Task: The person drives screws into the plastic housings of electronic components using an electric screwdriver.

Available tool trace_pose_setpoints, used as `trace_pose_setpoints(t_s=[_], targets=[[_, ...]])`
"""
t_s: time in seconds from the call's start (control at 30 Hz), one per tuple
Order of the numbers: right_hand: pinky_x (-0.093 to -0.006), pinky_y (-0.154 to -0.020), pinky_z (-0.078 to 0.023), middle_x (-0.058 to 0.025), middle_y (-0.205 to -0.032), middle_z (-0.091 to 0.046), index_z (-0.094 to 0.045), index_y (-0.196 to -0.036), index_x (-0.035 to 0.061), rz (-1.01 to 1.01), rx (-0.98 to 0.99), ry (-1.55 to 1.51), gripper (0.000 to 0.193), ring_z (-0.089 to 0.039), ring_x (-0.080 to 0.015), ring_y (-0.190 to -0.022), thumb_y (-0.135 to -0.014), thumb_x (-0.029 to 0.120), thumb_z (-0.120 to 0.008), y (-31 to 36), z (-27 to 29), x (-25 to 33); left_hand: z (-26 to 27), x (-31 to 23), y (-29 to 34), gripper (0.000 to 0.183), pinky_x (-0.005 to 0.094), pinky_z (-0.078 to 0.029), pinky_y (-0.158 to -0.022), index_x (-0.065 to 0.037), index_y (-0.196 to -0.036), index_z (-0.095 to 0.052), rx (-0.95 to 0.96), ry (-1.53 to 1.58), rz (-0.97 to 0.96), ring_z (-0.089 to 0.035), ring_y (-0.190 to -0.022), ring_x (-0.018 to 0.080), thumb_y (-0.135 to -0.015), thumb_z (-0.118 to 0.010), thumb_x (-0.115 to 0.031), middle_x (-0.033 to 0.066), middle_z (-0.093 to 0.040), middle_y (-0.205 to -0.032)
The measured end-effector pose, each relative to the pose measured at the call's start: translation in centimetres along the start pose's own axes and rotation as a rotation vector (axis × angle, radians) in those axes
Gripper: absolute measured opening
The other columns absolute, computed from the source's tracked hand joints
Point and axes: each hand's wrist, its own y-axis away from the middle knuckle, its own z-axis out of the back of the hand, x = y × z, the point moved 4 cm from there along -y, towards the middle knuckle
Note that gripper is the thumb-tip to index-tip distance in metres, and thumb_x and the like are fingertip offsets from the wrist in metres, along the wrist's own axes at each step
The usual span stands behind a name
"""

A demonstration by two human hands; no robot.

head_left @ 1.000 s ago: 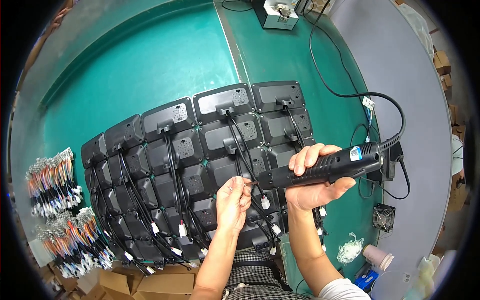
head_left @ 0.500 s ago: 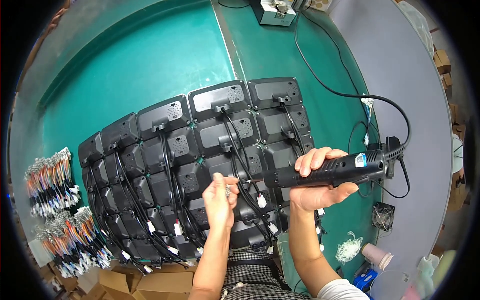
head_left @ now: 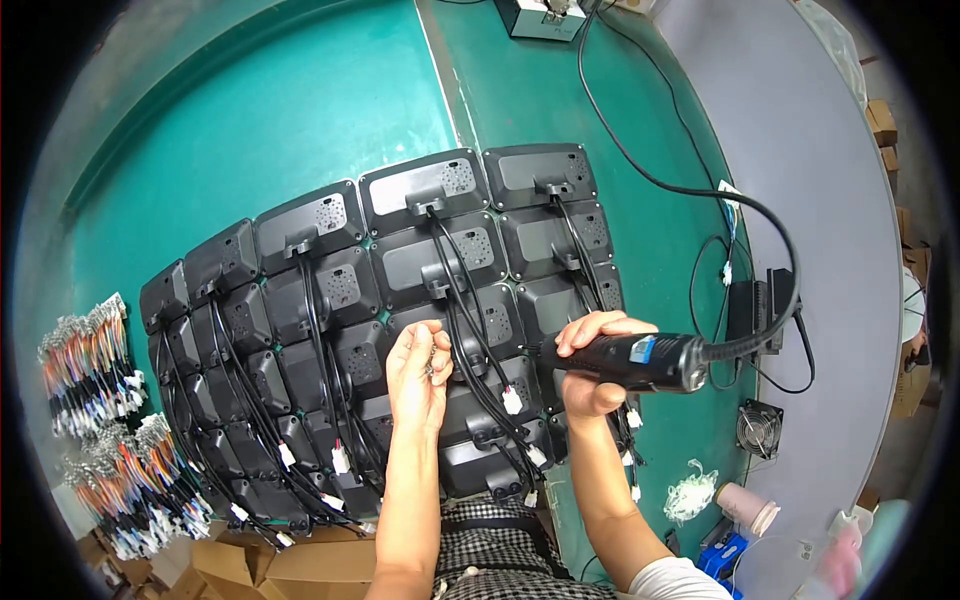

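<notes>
My right hand is wrapped round a black electric screwdriver, held nearly level above the rows of black plastic housings. Its front end points left and its cord leaves the rear. My left hand is raised over the same rows, fingers curled in around several small metal screws. The housings lie back side up, close together, and black cables with white connectors run from them toward me. Whether the screwdriver's tip touches a housing, I cannot tell.
Bundles of coloured wires lie at the left edge of the green table. A metal box stands at the back. Along the right are a small fan, a thread spool and white strands. Cardboard boxes sit below the near edge.
The screwdriver has swung round, its rear end now further left and lower. My left hand has drawn away from its front end, leaving a wider gap. The whole view has shifted slightly.
</notes>
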Motion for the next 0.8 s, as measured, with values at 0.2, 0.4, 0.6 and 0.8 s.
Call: trace_pose_setpoints(t_s=[0.2, 0.4, 0.6, 0.8], targets=[[-0.0265, -0.043, -0.043, -0.0088, -0.067, -0.047, -0.037, -0.092, 0.0037, 0.142, 0.188, -0.109, 0.068, -0.047, -0.0167, -0.05, -0.059, 0.055, -0.067, 1.5, -0.5, -0.3, 0.0, 0.2, -0.1, 0.017, 0.0145, -0.031, -0.044, -0.001, -0.088, -0.051, 0.067, 0.063, 0.035, -0.04, -0.056, 0.006, -0.087, -0.05, -0.018, 0.0065, -0.052, -0.076], [-0.0248, -0.042, -0.043, -0.0086, -0.066, -0.047, -0.037, -0.091, 0.0031, 0.125, 0.161, -0.106, 0.069, -0.047, -0.0158, -0.049, -0.06, 0.057, -0.066, 1.6, -0.7, -1.0, -0.3, 0.2, 0.0, 0.019, 0.0148, -0.031, -0.044, -0.001, -0.086, -0.051, 0.073, 0.048, 0.027, -0.041, -0.057, 0.0059, -0.087, -0.05, -0.02, 0.0064, -0.052, -0.075], [-0.0285, -0.048, -0.044, -0.0086, -0.068, -0.049, -0.042, -0.089, 0.0041, -0.085, -0.009, -0.177, 0.059, -0.05, -0.0164, -0.053, -0.064, 0.05, -0.069, 0.5, 0.1, -2.3, 0.5, 0.0, -0.2, 0.019, 0.0152, -0.031, -0.044, 0.001, -0.088, -0.055, 0.061, 0.066, 0.049, -0.042, -0.056, 0.0054, -0.085, -0.054, -0.017, 0.005, -0.053, -0.073], [-0.0289, -0.05, -0.043, -0.0071, -0.072, -0.049, -0.044, -0.093, 0.004, -0.092, -0.152, -0.368, 0.065, -0.049, -0.0172, -0.054, -0.068, 0.063, -0.056, -2.5, -1.3, 3.7, -0.6, -0.3, 3.6, 0.018, 0.0138, -0.03, -0.041, 0.003, -0.093, -0.054, 0.102, 0.015, 0.156, -0.041, -0.051, 0.0057, -0.082, -0.057, -0.012, 0.0065, -0.054, -0.07]])
